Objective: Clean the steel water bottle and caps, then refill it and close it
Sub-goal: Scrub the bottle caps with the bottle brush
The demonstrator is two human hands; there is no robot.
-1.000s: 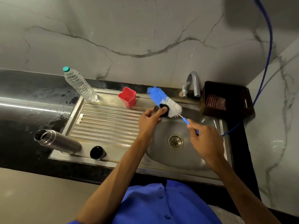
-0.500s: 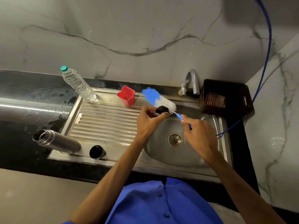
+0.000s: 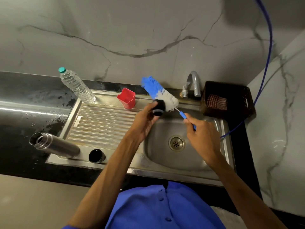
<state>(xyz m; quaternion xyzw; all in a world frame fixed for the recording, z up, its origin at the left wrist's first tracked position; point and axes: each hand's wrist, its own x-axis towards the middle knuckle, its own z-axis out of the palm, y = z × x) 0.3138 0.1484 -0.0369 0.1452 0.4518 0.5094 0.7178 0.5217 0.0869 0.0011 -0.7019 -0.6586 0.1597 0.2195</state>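
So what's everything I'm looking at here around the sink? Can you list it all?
steel bottle: 1, silver, open, at the drainboard's near left corner
loose cap: 1, black, on the drainboard beside the steel bottle
held cap: 1, black, in the left hand, against the brush
bottle brush: 1, blue and white bristles, blue handle, over the sink
plastic water bottle: 1, clear, teal lid, back left of the drainboard
cup: 1, red, back of the drainboard
tap: 1, steel, behind the basin
basket: 1, dark brown, right of the tap, checked cloth inside
hose: 1, blue, along the right wall
sink: 1, steel
left hand: holds the cap
right hand: grips the brush handle
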